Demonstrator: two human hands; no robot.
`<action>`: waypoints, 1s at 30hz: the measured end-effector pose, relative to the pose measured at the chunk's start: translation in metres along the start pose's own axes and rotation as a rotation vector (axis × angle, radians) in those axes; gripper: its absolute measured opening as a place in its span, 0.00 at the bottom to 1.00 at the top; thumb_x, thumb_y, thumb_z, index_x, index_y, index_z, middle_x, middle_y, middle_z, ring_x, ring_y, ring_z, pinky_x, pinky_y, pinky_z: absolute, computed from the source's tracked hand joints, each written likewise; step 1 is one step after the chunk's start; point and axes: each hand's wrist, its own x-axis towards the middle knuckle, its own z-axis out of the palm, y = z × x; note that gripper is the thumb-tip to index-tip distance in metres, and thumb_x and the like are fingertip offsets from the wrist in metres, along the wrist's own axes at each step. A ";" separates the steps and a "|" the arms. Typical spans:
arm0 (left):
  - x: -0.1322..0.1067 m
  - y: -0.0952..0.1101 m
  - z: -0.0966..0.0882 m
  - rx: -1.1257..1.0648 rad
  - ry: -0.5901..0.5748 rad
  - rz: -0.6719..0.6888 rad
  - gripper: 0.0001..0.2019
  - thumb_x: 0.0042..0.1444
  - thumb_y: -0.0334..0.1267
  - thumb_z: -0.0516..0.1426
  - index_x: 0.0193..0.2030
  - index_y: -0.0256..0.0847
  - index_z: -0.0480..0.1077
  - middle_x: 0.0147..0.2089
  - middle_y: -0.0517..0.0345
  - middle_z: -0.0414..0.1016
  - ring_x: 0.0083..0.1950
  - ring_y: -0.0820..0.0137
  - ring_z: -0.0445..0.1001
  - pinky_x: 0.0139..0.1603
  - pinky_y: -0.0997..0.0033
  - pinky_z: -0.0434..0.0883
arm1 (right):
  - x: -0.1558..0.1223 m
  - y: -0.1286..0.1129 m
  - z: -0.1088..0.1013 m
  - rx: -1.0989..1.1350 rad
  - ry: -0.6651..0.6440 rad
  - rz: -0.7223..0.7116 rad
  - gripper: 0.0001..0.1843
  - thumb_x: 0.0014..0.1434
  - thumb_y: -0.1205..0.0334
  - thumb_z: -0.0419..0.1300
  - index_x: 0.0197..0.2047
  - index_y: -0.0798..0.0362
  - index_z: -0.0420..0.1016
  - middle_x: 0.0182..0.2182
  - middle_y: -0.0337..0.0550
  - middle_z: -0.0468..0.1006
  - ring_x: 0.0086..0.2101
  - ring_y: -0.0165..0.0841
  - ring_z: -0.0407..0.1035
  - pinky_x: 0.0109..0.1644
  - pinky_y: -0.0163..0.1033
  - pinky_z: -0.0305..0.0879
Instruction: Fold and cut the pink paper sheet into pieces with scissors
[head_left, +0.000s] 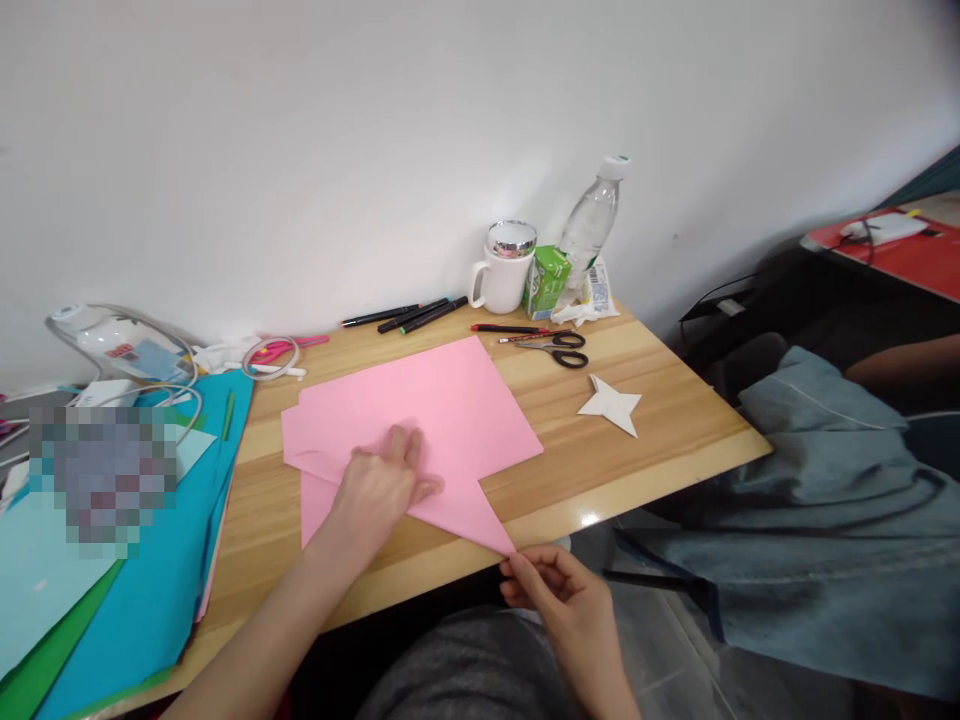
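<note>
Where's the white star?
In the head view, the white star lies on the table, right of the pink paper and a little nearer the person than the scissors.

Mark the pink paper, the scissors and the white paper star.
Pink paper (pixel 450 425), head view: on its flat upper face.
Scissors (pixel 553 349), head view: where handles meet blades.
White paper star (pixel 611 404), head view: at its center.

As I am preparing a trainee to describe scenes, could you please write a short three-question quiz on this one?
1. True or false: the left hand rests on the pink paper.
2. Which hand pinches the paper's pointed corner near the table's edge?
3. What shape is the white piece near the scissors: A) circle, B) four-pointed star, C) square?

Key: 1. True; 2. The right hand; 3. B.
</note>
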 end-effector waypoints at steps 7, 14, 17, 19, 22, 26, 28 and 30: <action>-0.001 0.002 0.000 0.034 0.046 -0.018 0.30 0.56 0.52 0.51 0.59 0.29 0.61 0.54 0.38 0.67 0.36 0.58 0.74 0.31 0.60 0.71 | -0.001 0.025 -0.004 0.184 0.008 -0.006 0.12 0.45 0.60 0.69 0.30 0.56 0.74 0.25 0.40 0.80 0.27 0.32 0.75 0.34 0.35 0.74; -0.001 0.002 0.004 0.023 0.065 -0.013 0.31 0.55 0.53 0.52 0.58 0.29 0.62 0.56 0.38 0.66 0.40 0.56 0.74 0.32 0.59 0.71 | -0.004 0.008 -0.010 -0.253 -0.004 -0.250 0.10 0.53 0.56 0.62 0.34 0.54 0.75 0.22 0.40 0.77 0.21 0.31 0.71 0.25 0.34 0.69; -0.001 0.002 0.003 0.011 0.042 -0.022 0.33 0.53 0.54 0.53 0.58 0.28 0.61 0.53 0.37 0.68 0.37 0.56 0.74 0.31 0.58 0.71 | 0.005 -0.019 -0.014 -0.592 0.043 -0.542 0.10 0.58 0.58 0.56 0.30 0.53 0.75 0.20 0.40 0.75 0.21 0.31 0.69 0.27 0.35 0.66; -0.001 0.002 0.003 0.003 0.026 -0.020 0.34 0.53 0.54 0.53 0.58 0.27 0.61 0.52 0.37 0.69 0.35 0.56 0.74 0.30 0.58 0.71 | 0.022 -0.041 -0.010 -0.703 -0.050 -0.663 0.08 0.57 0.61 0.55 0.31 0.52 0.74 0.26 0.43 0.77 0.26 0.34 0.70 0.31 0.37 0.66; -0.001 0.002 0.005 -0.005 0.019 -0.011 0.35 0.52 0.54 0.54 0.59 0.25 0.61 0.52 0.34 0.68 0.36 0.55 0.74 0.30 0.57 0.71 | 0.061 -0.074 0.010 -0.700 -0.202 -0.569 0.06 0.55 0.66 0.55 0.35 0.53 0.73 0.34 0.45 0.78 0.34 0.36 0.72 0.40 0.40 0.68; -0.002 0.003 0.009 -0.014 0.030 -0.020 0.37 0.51 0.55 0.54 0.59 0.26 0.59 0.55 0.31 0.65 0.40 0.53 0.73 0.33 0.54 0.71 | 0.116 -0.103 0.055 -0.722 -0.303 -0.432 0.06 0.53 0.73 0.57 0.35 0.57 0.73 0.32 0.44 0.79 0.34 0.34 0.74 0.39 0.37 0.70; -0.003 0.003 0.011 -0.024 0.031 -0.031 0.37 0.51 0.56 0.54 0.60 0.27 0.59 0.54 0.30 0.65 0.41 0.53 0.73 0.34 0.54 0.71 | 0.135 -0.109 0.075 -0.763 -0.334 -0.346 0.06 0.53 0.73 0.59 0.36 0.60 0.73 0.29 0.43 0.78 0.30 0.33 0.74 0.34 0.35 0.71; -0.003 0.003 0.013 -0.039 0.031 -0.040 0.38 0.50 0.57 0.54 0.60 0.27 0.59 0.54 0.29 0.64 0.42 0.52 0.72 0.35 0.54 0.70 | 0.148 -0.110 0.089 -0.820 -0.362 -0.277 0.05 0.55 0.70 0.59 0.37 0.61 0.72 0.28 0.41 0.77 0.28 0.30 0.73 0.31 0.35 0.71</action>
